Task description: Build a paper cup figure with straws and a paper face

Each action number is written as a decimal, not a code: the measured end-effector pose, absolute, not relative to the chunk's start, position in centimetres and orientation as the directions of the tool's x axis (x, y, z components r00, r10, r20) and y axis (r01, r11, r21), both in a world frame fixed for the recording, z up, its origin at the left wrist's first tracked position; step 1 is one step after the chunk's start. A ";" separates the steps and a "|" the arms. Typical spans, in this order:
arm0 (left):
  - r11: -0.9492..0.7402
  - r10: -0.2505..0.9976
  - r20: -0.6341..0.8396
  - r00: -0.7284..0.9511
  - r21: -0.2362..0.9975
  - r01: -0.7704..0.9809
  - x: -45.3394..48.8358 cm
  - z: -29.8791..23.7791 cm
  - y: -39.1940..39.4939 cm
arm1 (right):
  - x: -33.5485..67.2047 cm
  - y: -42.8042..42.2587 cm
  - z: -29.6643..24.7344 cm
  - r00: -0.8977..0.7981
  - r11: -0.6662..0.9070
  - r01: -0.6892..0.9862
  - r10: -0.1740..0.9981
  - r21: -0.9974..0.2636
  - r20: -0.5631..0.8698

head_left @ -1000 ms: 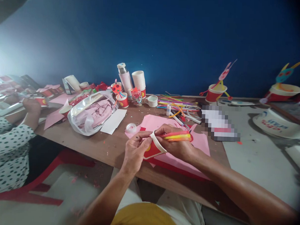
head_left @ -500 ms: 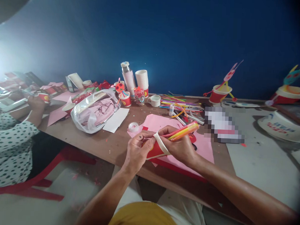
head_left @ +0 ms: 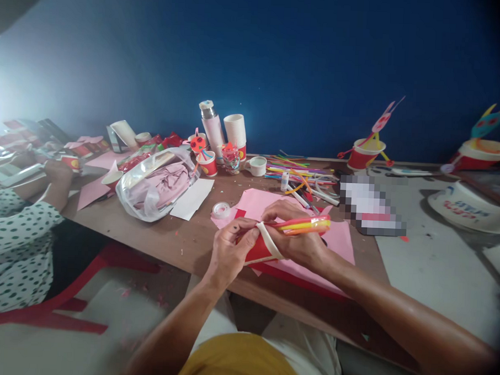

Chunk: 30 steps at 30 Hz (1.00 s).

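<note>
My left hand (head_left: 229, 250) is closed around a red paper cup (head_left: 260, 251), which lies tilted on its side with its white rim facing right. Thumb and fingers pinch near the upper edge of the rim. At the cup's mouth is my right hand (head_left: 295, 239), its fingers bent and partly hidden by the rim. A long pink, yellow and orange bundle (head_left: 308, 224) with a shiny end sticks out of this hand to the right; its other end runs toward the rim. Beneath both hands lies pink paper (head_left: 253, 201) on the table.
A tape roll (head_left: 221, 210), a plastic bag (head_left: 153, 186), a white mug (head_left: 257, 165), stacked cups (head_left: 235, 130) and colourful sticks (head_left: 300, 170) lie around. A blurred-out phone-like object (head_left: 371, 206) is at right. Finished-looking cup figures (head_left: 365, 154) stand behind. A co-worker's sleeve (head_left: 20, 221) is at left.
The outer end of the pink, yellow and orange bundle has swung down to nearly level as my right hand turned slightly. My left hand keeps its hold on the cup.
</note>
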State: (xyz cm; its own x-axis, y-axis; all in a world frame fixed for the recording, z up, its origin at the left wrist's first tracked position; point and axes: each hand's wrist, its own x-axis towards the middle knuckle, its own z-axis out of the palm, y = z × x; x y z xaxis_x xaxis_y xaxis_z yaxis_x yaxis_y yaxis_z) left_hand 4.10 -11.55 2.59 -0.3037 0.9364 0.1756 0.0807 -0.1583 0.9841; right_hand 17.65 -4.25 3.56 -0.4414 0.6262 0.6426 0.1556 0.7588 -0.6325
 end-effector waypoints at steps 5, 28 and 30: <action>-0.127 0.938 0.158 -0.309 0.985 0.120 4.3 2.6 -11.7 | 17.4 -4.5 3.4 -0.470 0.649 0.128 0.705 -0.750 0.530; -0.434 0.820 0.474 -0.322 0.880 0.191 4.7 2.2 -12.1 | 17.9 -4.2 3.4 -0.682 0.019 -0.231 0.709 -0.973 0.176; -0.438 0.819 0.481 -0.313 0.876 0.201 4.7 2.0 -12.2 | 17.9 -4.4 3.5 -0.666 0.042 -0.227 0.722 -0.973 0.186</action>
